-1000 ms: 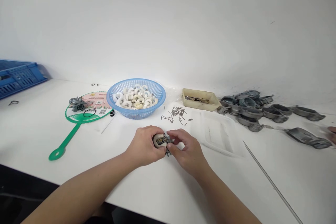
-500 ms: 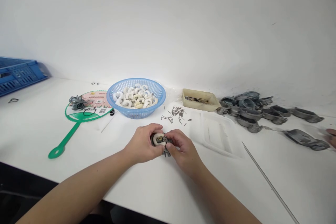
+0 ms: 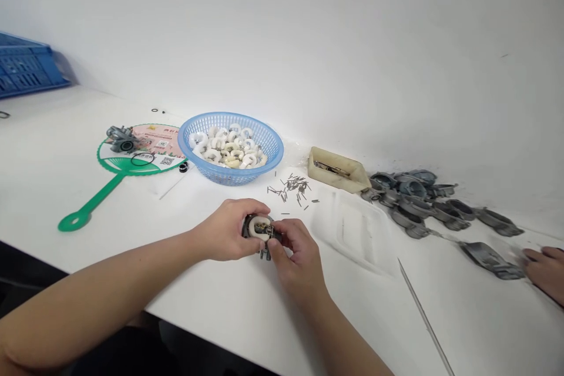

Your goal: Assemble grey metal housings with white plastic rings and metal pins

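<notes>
A grey metal carburetor body (image 3: pixel 265 255) rests low over the white table between my hands, its open side facing up. A white C-shaped float (image 3: pixel 254 235) sits inside it, with small brass parts visible in the middle. My left hand (image 3: pixel 224 232) curls round the carburetor's left side, thumb at the near edge and fingers at the far edge. My right hand (image 3: pixel 299 252) grips the right side, with thumb and fingertips pinched close to the float's end. Whether a small pin lies between those fingertips is hidden.
Behind my hands are a blue basket (image 3: pixel 229 176) of white floats, scattered metal pins (image 3: pixel 295 186) and a cream tray (image 3: pixel 339 179). A green fan (image 3: pixel 99 202) bearing another carburetor (image 3: pixel 121 138) lies left. Grey metal bowls (image 3: pixel 409 220), a thin rod (image 3: pixel 423 311) and a co-worker's hand (image 3: pixel 546 270) are right.
The view has tilted and shifted. Both my hands keep their hold on the carburetor, with little change in grip. More of the co-worker's hand shows at the right edge.
</notes>
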### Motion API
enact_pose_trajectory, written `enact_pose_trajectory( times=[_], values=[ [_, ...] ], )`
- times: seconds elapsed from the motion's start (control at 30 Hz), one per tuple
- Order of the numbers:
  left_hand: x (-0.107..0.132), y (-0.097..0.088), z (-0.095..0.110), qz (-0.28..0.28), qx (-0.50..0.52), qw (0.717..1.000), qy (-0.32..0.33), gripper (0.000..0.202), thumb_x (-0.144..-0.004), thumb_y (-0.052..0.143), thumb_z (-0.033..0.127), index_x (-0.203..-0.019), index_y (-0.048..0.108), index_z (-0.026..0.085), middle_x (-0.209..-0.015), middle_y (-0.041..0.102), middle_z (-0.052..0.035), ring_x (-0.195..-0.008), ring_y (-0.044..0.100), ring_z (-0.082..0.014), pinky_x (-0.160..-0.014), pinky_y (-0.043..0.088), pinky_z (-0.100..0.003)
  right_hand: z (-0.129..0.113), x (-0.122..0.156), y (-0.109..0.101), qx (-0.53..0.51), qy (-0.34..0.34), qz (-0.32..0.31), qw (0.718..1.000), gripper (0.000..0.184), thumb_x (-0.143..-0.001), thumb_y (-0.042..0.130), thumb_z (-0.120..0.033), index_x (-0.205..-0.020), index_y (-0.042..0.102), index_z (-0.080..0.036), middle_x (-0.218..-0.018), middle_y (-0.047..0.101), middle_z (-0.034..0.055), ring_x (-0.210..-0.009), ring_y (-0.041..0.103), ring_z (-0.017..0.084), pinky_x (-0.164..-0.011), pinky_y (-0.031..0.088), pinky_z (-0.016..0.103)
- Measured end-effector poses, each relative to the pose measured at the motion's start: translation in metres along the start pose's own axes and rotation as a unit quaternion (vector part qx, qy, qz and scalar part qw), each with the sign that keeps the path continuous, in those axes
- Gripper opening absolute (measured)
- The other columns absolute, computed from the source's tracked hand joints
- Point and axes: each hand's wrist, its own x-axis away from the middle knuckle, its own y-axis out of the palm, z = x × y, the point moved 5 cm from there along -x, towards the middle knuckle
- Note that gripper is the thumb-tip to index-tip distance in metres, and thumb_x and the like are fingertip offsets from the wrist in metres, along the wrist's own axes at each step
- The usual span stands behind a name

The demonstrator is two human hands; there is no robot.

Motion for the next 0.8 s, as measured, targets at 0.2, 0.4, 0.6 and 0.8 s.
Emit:
enact_pose_trajectory(
  times=[0.2,0.4,0.6,0.8],
  values=[
    [0.001,-0.001,-0.006,-0.011,0.035,0.999,-0.006,0.041,-0.065,0.065,0.016,-0.106,0.059,0.018,-0.101,0.066,-0.0062,-0.091,0.063,-0.0207,-0.083,0.052,-0.032,0.000,0.000,0.000,0.013,-0.002,-0.007,1.000,0.021,-0.083,0.051,-0.035,-0.096,0.061,-0.021,-0.090,0.054,0.0053,-0.072,0.055,0.015,-0.063,0.049,0.030],
    [0.001,0.001,-0.011,-0.019,0.081,0.997,-0.003,0.046,-0.068,0.066,0.018,-0.112,0.055,0.017,-0.105,0.065,-0.0090,-0.095,0.062,-0.0215,-0.085,0.051,-0.035,0.000,0.000,0.001,0.020,0.008,0.008,1.000,0.018,-0.082,0.053,-0.034,-0.091,0.061,-0.020,-0.087,0.055,0.0046,-0.069,0.055,0.014,-0.062,0.049,0.029],
    [0.001,0.001,-0.013,-0.049,0.077,0.996,0.018,0.052,-0.069,0.067,0.020,-0.119,0.049,0.017,-0.109,0.063,-0.0104,-0.097,0.061,-0.0225,-0.087,0.050,-0.039,0.000,0.001,0.001,-0.008,-0.011,0.015,1.000,0.019,-0.077,0.060,-0.032,-0.093,0.062,-0.021,-0.086,0.056,0.0040,-0.069,0.057,0.014,-0.059,0.050,0.030],
    [0.002,-0.006,-0.008,-0.056,0.023,0.998,0.031,0.052,-0.069,0.068,0.022,-0.118,0.052,0.017,-0.109,0.063,-0.0101,-0.098,0.061,-0.0240,-0.087,0.050,-0.040,-0.001,0.000,0.004,-0.015,0.002,0.001,1.000,0.021,-0.074,0.066,-0.034,-0.090,0.060,-0.021,-0.085,0.056,0.0031,-0.069,0.057,0.015,-0.060,0.052,0.031]
  ],
)
